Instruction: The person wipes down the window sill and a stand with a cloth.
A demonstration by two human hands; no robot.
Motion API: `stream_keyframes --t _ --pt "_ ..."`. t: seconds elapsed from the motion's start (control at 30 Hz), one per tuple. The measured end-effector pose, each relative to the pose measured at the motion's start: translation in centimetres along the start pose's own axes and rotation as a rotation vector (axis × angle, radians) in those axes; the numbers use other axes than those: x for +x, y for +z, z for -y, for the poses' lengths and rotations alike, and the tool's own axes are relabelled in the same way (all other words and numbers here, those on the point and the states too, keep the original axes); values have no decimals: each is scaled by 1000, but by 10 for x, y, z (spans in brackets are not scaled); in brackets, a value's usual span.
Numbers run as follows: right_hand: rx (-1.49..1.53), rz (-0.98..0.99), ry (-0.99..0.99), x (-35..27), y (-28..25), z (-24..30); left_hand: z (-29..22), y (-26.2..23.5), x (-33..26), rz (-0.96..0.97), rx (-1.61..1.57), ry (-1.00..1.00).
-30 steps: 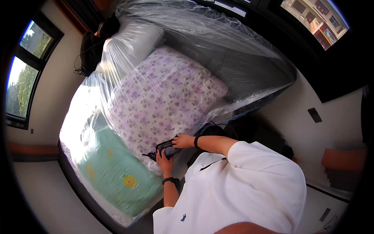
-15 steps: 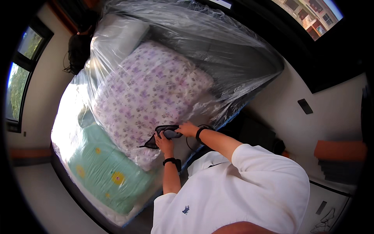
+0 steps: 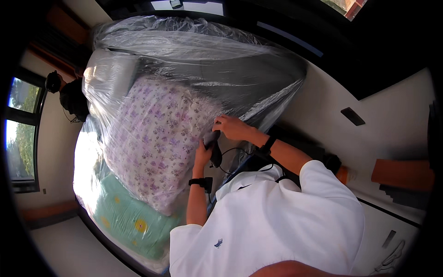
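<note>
A small, soft-looking dark grey and black item [image 3: 215,157] is held up between my two hands over the bed's near edge; its exact kind I cannot make out. My left hand [image 3: 201,155] is closed around its left side. At its upper end, the bent fingers of my right hand [image 3: 234,128] pinch it. Just beyond lies a floral quilt [image 3: 152,134], white with purple flowers, under a clear plastic sheet [image 3: 184,48]. A green bedding piece [image 3: 124,214] with yellow flowers lies to the left and nearer. Both wrists wear black bands, and a thin black cord loops beside my right forearm.
A dark-clothed person [image 3: 74,99] is at the bed's far left, near a window [image 3: 22,134]. Another window shows at the top right. A dark wall switch plate [image 3: 352,116] and an orange and dark stack [image 3: 401,173] are on the right.
The item, earlier spread out flat with pointed ends, now hangs bunched and more upright. My right hand has risen above my left. The view has shifted, and the person at left shows more.
</note>
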State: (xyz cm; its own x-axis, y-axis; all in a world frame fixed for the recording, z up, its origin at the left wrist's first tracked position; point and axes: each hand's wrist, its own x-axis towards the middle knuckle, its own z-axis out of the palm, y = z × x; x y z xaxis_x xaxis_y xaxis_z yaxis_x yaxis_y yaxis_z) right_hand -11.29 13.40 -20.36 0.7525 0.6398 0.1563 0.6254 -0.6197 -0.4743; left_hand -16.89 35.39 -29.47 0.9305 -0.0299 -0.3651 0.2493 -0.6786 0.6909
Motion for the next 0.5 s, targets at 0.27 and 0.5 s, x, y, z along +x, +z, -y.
stream_keyframes --t 0.27,0.5 --pt "-576 -869 381 -88 -235 -80 -327 -7 67 -494 -21 895" --pt "-724 -941 841 -143 -326 -140 -484 77 81 -381 -24 1086"
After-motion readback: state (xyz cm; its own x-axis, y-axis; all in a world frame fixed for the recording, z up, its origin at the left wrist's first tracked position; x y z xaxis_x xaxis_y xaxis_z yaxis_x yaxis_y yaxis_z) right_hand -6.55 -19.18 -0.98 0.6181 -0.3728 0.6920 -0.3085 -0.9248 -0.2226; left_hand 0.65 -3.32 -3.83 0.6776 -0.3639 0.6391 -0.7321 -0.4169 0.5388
